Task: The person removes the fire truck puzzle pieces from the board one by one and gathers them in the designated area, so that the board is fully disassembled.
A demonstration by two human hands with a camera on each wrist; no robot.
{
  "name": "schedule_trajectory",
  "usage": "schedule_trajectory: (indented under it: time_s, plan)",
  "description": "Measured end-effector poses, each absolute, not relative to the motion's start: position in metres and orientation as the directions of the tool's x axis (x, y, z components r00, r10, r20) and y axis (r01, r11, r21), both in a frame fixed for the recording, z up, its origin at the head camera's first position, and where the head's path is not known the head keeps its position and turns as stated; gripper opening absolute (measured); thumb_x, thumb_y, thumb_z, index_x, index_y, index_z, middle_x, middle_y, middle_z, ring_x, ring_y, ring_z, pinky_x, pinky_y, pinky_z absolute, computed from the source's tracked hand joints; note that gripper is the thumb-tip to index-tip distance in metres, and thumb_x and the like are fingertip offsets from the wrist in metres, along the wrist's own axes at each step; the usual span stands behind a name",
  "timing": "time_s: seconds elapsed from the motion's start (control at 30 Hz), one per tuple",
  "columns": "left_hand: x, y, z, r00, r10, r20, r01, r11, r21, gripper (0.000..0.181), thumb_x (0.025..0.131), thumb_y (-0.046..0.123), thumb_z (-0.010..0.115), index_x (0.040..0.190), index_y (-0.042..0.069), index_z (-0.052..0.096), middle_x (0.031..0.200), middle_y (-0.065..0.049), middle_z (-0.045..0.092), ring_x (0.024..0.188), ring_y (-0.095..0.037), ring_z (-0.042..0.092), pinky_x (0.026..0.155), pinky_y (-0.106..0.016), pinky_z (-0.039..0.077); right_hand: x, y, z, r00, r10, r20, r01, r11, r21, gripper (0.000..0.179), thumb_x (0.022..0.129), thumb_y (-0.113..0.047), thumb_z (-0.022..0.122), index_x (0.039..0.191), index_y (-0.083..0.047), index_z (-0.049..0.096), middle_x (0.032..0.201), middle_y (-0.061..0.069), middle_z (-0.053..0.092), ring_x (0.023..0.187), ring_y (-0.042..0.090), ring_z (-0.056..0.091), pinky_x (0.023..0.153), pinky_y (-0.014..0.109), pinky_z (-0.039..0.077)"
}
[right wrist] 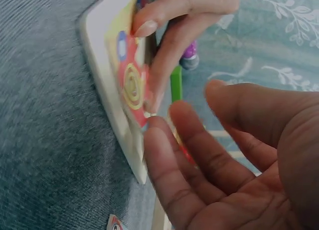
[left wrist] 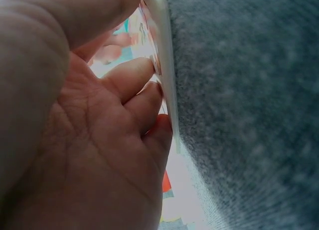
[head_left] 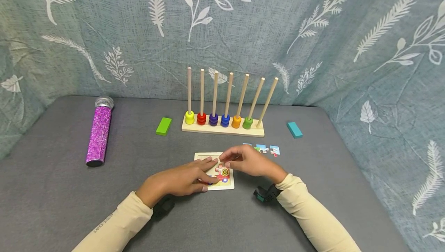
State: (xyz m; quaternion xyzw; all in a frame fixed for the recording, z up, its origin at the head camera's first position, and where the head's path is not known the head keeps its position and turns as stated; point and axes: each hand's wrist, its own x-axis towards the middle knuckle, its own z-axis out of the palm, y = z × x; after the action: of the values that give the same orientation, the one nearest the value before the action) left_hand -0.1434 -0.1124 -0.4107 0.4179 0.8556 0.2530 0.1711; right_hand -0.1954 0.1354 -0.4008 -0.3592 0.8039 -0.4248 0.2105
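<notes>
A small wooden tray puzzle [head_left: 208, 154] with a pale rim lies on the grey cloth. Its picture part [right wrist: 133, 83] is red with a round yellow-ringed shape. My left hand [head_left: 184, 177] rests across the puzzle's left side, fingers spread and pressing on its face; the palm hides part of the picture. In the left wrist view, those fingertips meet the tray's edge [left wrist: 167, 45]. Over the upper right corner, my right hand [head_left: 248, 161] has its fingers loosely bent. Its fingertips [right wrist: 158, 135] are right at the puzzle's edge, with nothing visible between finger and thumb.
Several loose puzzle pieces [head_left: 274, 150] lie just beyond the right hand. Behind stands a wooden peg rack [head_left: 222, 129] with coloured beads. A green block [head_left: 163, 126] and a teal block [head_left: 294, 130] flank it. A glittery purple microphone [head_left: 99, 136] lies at left.
</notes>
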Motion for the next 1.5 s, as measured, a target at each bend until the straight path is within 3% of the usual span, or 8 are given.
schedule_trajectory:
  time_s: [0.33, 0.7, 0.93, 1.17, 1.5]
  plan:
    - [-0.143, -0.112, -0.410, -0.596, 0.798, -0.083, 0.629, 0.530, 0.569, 0.035, 0.095, 0.013, 0.063, 0.130, 0.011, 0.064, 0.151, -0.023, 0.033, 0.141, -0.040, 0.024, 0.109, -0.057, 0.025, -0.196, 0.130, -0.399, -0.643, -0.765, -0.033, -0.404, 0.376, -0.834, 0.024, 0.093, 0.002, 0.062, 0.116, 0.000, 0.068, 0.111, 0.011, 0.069, 0.097, 0.015, 0.065, 0.083, 0.030, 0.053]
    - [-0.143, -0.113, -0.412, -0.607, 0.790, -0.085, 0.619, 0.537, 0.572, 0.035, 0.095, 0.012, 0.063, 0.130, 0.011, 0.064, 0.151, -0.024, 0.033, 0.141, -0.042, 0.024, 0.109, -0.058, 0.026, -0.192, 0.125, -0.403, -0.629, -0.777, -0.014, -0.458, 0.385, -0.801, 0.028, 0.090, 0.006, 0.060, 0.115, -0.003, 0.068, 0.093, 0.002, 0.066, 0.076, 0.009, 0.056, 0.065, 0.026, 0.047]
    - [-0.143, -0.114, -0.414, -0.599, 0.797, -0.072, 0.636, 0.528, 0.563, 0.035, 0.095, 0.012, 0.063, 0.130, 0.011, 0.064, 0.151, -0.024, 0.033, 0.141, -0.041, 0.024, 0.109, -0.058, 0.025, -0.190, 0.125, -0.406, -0.608, -0.792, -0.053, -0.482, 0.421, -0.769, 0.019, 0.090, 0.003, 0.062, 0.106, -0.001, 0.070, 0.092, -0.001, 0.068, 0.076, 0.003, 0.054, 0.068, 0.022, 0.048]
    - [-0.144, -0.113, -0.414, -0.598, 0.799, -0.065, 0.636, 0.523, 0.567, 0.036, 0.095, 0.013, 0.063, 0.131, 0.011, 0.064, 0.153, -0.023, 0.031, 0.141, -0.041, 0.024, 0.109, -0.058, 0.025, -0.188, 0.127, -0.408, -0.642, -0.764, -0.060, -0.508, 0.482, -0.714, 0.015, 0.091, 0.000, 0.063, 0.101, -0.005, 0.072, 0.089, -0.005, 0.066, 0.072, 0.003, 0.050, 0.065, 0.021, 0.045]
    - [-0.143, -0.112, -0.415, -0.601, 0.797, -0.063, 0.629, 0.520, 0.577, 0.036, 0.095, 0.012, 0.063, 0.131, 0.012, 0.064, 0.152, -0.022, 0.032, 0.141, -0.040, 0.025, 0.109, -0.057, 0.026, -0.191, 0.139, -0.410, -0.657, -0.754, 0.014, -0.509, 0.430, -0.746, 0.017, 0.090, 0.001, 0.062, 0.104, -0.003, 0.072, 0.085, -0.004, 0.066, 0.068, 0.003, 0.050, 0.060, 0.023, 0.045]
